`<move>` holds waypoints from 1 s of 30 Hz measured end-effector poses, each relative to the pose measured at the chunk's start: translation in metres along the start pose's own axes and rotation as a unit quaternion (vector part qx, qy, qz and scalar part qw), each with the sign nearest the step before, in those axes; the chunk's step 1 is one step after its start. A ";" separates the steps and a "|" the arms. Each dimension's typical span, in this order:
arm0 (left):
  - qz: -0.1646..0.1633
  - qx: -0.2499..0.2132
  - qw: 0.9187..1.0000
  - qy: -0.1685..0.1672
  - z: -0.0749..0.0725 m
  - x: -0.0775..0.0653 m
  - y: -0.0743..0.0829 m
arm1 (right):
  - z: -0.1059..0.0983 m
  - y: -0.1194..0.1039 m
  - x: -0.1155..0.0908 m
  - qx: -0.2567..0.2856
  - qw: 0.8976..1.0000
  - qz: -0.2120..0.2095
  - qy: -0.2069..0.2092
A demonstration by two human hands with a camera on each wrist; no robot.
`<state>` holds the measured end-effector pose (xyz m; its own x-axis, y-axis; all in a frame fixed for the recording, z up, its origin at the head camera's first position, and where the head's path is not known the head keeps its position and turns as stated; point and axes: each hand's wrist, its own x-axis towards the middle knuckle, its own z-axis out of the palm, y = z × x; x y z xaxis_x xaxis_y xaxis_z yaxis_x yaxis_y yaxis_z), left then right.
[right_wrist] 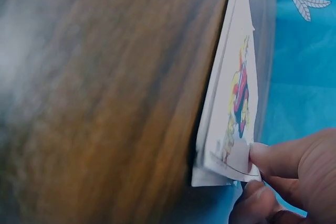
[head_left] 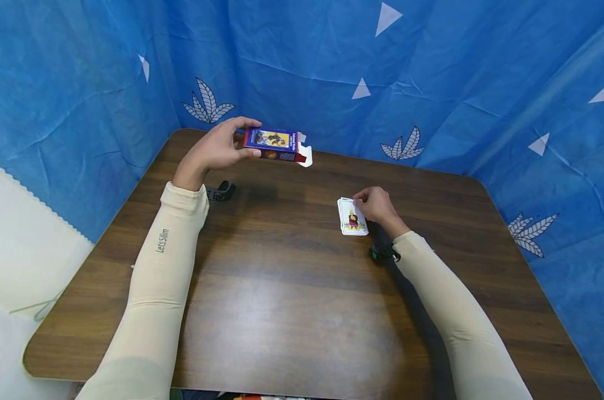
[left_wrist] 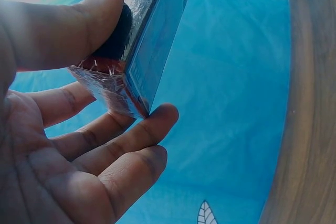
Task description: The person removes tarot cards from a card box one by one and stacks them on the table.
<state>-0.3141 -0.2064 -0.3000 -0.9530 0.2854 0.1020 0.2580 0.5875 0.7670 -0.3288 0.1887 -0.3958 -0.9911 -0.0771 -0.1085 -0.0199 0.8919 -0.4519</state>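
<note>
My left hand [head_left: 219,147] grips a blue and red card box [head_left: 274,139] by one end, raised above the far left of the table. The box lies on its side in the air, and its white flap [head_left: 306,156] sticks out at the right end. In the left wrist view the thumb [left_wrist: 79,30] presses one face while the fingers curl beneath the box's wrapped end. A small stack of playing cards [head_left: 352,217] lies face up right of the middle. My right hand [head_left: 377,204] pinches its edge between thumb and fingers, as the right wrist view shows.
The brown wooden table [head_left: 282,266] runs back to a blue curtain [head_left: 302,72] with white triangles and leaf prints. Black wrist bands, one by the left wrist [head_left: 221,191] and one by the right [head_left: 384,253], jut out from the arms.
</note>
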 end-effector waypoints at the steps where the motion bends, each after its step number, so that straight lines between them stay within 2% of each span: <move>1: -0.001 0.001 1.000 0.000 0.000 0.000 0.000 | 0.000 0.000 0.000 -0.001 1.000 -0.001 0.001; 8: -0.004 0.000 1.000 -0.003 0.000 0.000 0.001 | -0.003 -0.001 0.002 0.019 0.999 0.005 0.025; 14: -0.003 -0.004 1.000 -0.006 0.000 0.000 0.000 | -0.001 0.000 0.002 -0.010 1.000 0.023 0.014; 22: 0.001 -0.001 1.000 -0.002 -0.001 0.001 0.000 | -0.001 -0.002 0.003 -0.028 0.999 0.023 0.014; 25: 0.003 0.000 1.000 -0.004 -0.001 0.001 0.000 | 0.000 -0.003 0.003 -0.036 0.999 0.017 0.018; 30: 0.001 -0.002 1.000 -0.007 -0.001 0.001 -0.001 | 0.004 -0.004 0.002 -0.030 0.998 -0.017 0.061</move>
<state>-0.3154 -0.2072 -0.3000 -0.9502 0.2968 0.0949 0.2591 0.5835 0.7696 -0.3307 0.1835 -0.3976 -0.9983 -0.0566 0.0155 -0.0581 0.9151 -0.3989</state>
